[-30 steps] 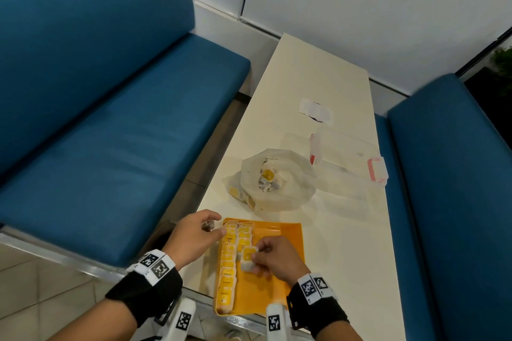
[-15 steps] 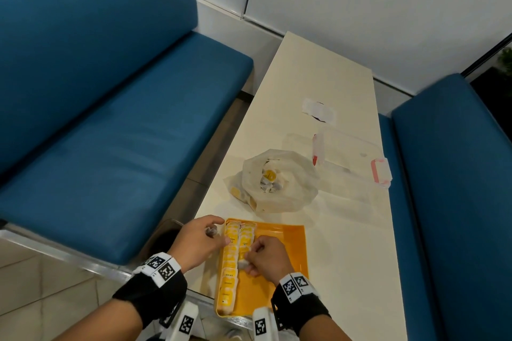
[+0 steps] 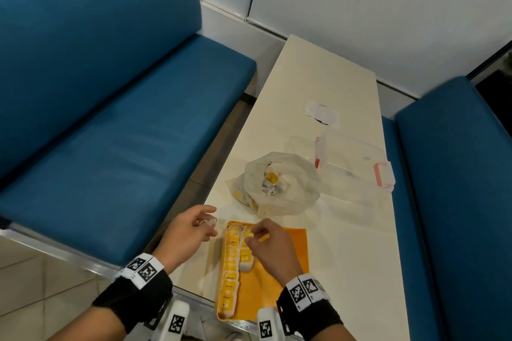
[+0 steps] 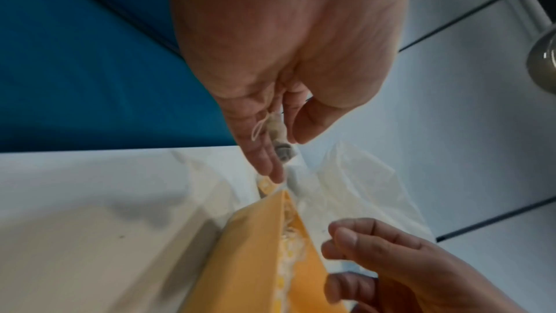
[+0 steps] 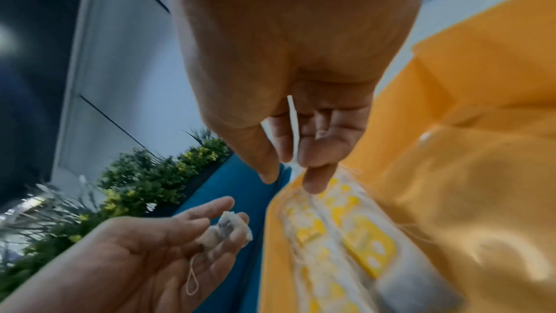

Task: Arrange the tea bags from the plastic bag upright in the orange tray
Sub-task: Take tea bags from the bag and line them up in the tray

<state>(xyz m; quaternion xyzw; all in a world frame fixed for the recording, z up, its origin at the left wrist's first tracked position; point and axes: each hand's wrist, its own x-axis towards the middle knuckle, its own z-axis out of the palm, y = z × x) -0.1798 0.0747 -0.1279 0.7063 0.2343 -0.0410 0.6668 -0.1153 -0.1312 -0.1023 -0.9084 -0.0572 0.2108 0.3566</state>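
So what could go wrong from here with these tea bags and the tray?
The orange tray juts past the near edge of the table, so pressing on that end might tip it off.
The left hand holds a loose tea bag beside the tray, near the table's edge; dropped, it could land on the floor.
The right hand works among the standing tea bags and could knock the row over.
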